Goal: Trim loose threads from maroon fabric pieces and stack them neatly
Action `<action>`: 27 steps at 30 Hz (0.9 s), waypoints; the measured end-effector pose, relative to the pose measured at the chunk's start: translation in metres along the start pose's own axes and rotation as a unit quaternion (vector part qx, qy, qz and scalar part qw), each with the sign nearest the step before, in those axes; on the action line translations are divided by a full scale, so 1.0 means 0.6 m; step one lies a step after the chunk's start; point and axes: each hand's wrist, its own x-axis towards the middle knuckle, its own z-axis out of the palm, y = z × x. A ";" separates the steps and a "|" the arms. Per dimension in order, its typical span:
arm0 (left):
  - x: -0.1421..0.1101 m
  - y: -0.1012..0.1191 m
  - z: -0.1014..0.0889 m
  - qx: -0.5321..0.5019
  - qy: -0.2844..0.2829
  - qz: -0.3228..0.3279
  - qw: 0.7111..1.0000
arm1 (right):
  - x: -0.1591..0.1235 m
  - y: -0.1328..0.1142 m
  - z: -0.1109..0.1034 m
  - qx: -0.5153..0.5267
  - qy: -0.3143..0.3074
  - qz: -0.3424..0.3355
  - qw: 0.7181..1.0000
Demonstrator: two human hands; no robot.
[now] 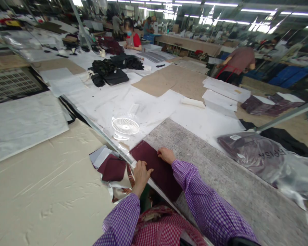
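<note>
A dark maroon fabric panel [156, 167] lies flat on a mottled grey board [207, 171] at the table's near edge. My left hand [142, 176] rests on the panel's left edge, its thumb and fingers apart. At the opposite long edge, my right hand [166, 155] has its fingers curled together on the panel, though the fingertips are partly hidden. Just left of my left hand sit maroon fabric pieces [114, 168] with grey ones and shiny film.
A white fan [125, 125] stands beyond the panel. Plastic-bagged maroon goods [251, 150] lie at right, near a slanting metal pole [287, 115]. Dark garments [110, 70] are piled farther back. A cream-covered surface [41, 184] spreads at left. Other people work in the background.
</note>
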 end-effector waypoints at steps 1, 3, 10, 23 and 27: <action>0.000 0.000 0.001 0.000 0.001 0.001 1.000 | 0.004 0.000 0.000 -0.003 -0.006 0.000 1.000; 0.000 -0.001 0.002 0.003 0.003 0.003 1.000 | 0.011 0.001 -0.001 -0.007 -0.017 -0.005 1.000; 0.001 -0.005 0.009 0.003 0.010 0.007 1.000 | 0.001 -0.001 0.004 0.004 0.008 -0.073 0.997; 0.001 -0.005 0.009 -0.012 -0.002 0.000 1.000 | -0.033 0.061 0.021 0.152 -0.016 -0.026 0.988; 0.003 -0.006 0.011 -0.024 -0.005 -0.006 1.000 | -0.080 0.087 0.015 0.156 -0.045 0.015 0.987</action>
